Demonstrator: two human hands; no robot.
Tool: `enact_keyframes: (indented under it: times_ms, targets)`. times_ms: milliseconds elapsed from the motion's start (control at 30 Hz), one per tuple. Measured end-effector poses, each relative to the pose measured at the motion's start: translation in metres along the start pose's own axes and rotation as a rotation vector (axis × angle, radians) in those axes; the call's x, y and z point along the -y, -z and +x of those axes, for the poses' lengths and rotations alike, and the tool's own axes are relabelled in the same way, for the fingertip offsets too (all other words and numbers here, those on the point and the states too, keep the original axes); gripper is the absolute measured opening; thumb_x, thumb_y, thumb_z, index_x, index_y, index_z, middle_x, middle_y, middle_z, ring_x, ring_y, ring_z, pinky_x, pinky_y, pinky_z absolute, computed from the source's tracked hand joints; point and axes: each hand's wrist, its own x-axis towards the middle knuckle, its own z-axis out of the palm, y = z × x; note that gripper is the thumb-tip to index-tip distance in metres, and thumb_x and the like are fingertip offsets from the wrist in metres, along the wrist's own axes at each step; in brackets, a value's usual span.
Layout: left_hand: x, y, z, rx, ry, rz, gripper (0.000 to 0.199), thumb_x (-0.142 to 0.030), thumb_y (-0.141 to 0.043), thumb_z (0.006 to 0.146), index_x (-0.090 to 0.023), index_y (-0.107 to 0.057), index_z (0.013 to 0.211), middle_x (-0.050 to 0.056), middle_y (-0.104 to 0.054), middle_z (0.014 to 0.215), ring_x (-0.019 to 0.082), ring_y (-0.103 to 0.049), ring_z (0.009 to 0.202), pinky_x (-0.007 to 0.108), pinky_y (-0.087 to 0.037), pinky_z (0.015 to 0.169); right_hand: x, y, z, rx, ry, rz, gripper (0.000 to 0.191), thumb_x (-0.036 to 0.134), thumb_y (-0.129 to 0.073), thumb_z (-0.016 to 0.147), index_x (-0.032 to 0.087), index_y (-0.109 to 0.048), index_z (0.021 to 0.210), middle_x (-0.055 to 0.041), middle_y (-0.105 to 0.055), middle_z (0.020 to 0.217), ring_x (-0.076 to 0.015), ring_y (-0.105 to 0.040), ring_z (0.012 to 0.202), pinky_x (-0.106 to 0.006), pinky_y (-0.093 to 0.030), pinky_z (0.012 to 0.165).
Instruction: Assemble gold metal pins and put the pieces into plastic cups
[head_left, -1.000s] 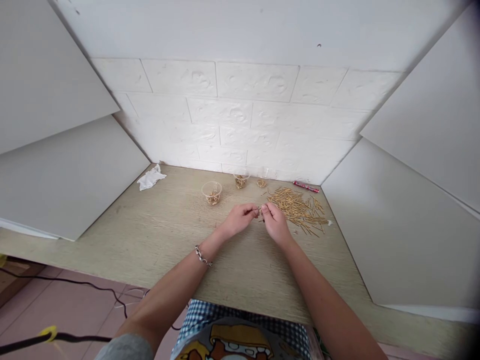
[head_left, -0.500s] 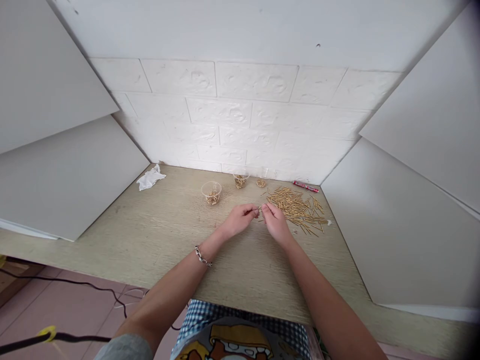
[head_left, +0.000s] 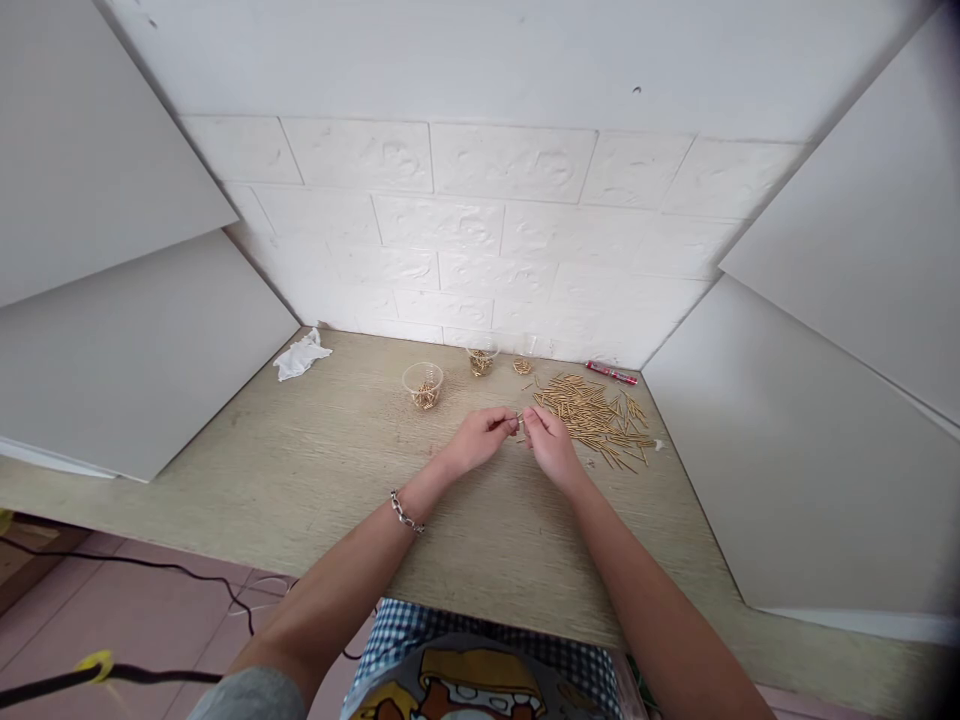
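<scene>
While left hand (head_left: 480,438) and right hand (head_left: 551,445) pinch tiny part (head_left: 519,418) | rods (head_left: 589,412) rightward | table's front edge (head_left: 495,614) well apart

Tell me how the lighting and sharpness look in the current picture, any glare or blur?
Head view: soft light with a faint sheen on the white wall; head view: dark shading at the upper right corner; head view: the hands look fairly clear, but the tiny piece between them is too small to make out.
</scene>
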Motion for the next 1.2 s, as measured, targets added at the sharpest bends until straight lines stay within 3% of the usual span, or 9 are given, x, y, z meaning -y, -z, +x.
enact_keyframes:
  times_ms: [433, 767, 1000, 1200]
  targets:
    - [-0.003, -0.003, -0.002, -0.065, -0.08, 0.188, 0.022, -0.022, -0.038, 0.082, -0.015, -0.057, 0.072, 0.002, -0.059, 0.074, 0.012, -0.05, 0.07, 0.023, -0.037, 0.069, 0.004, -0.004, -0.002, -0.036, -0.01, -0.104, 0.033, 0.042, -0.033, 0.081, 0.02, -0.034, 0.056, 0.004, -0.036, 0.047, -0.0118, -0.035, 0.048, -0.025, -0.027, 0.048]
    - [-0.003, -0.008, -0.003, -0.113, -0.063, 0.23, 0.023, -0.019, -0.037, 0.082, -0.015, -0.053, 0.067, 0.001, -0.057, 0.068, 0.011, -0.049, 0.065, 0.022, -0.035, 0.063, 0.001, -0.012, -0.004, -0.075, -0.051, -0.102, 0.031, 0.041, -0.032, 0.081, 0.02, -0.039, 0.06, 0.0042, -0.037, 0.05, -0.0121, -0.037, 0.05, -0.025, -0.028, 0.051]
    - [-0.002, -0.007, -0.003, -0.095, -0.124, 0.268, 0.023, -0.018, -0.036, 0.083, -0.015, -0.055, 0.071, 0.003, -0.057, 0.071, 0.013, -0.049, 0.07, 0.024, -0.037, 0.067, -0.002, -0.013, -0.003, -0.056, -0.056, -0.022, 0.031, 0.044, -0.033, 0.08, 0.02, -0.038, 0.061, 0.0048, -0.037, 0.048, -0.0117, -0.039, 0.047, -0.025, -0.032, 0.049]
    - [-0.004, -0.003, -0.003, -0.081, -0.169, 0.272, 0.023, -0.018, -0.036, 0.083, -0.015, -0.056, 0.07, 0.003, -0.057, 0.071, 0.013, -0.049, 0.07, 0.025, -0.038, 0.069, -0.002, -0.013, -0.001, 0.012, -0.085, 0.227, 0.034, 0.049, -0.035, 0.079, 0.021, -0.035, 0.06, 0.0044, -0.033, 0.049, -0.0113, -0.039, 0.044, -0.026, -0.037, 0.046]
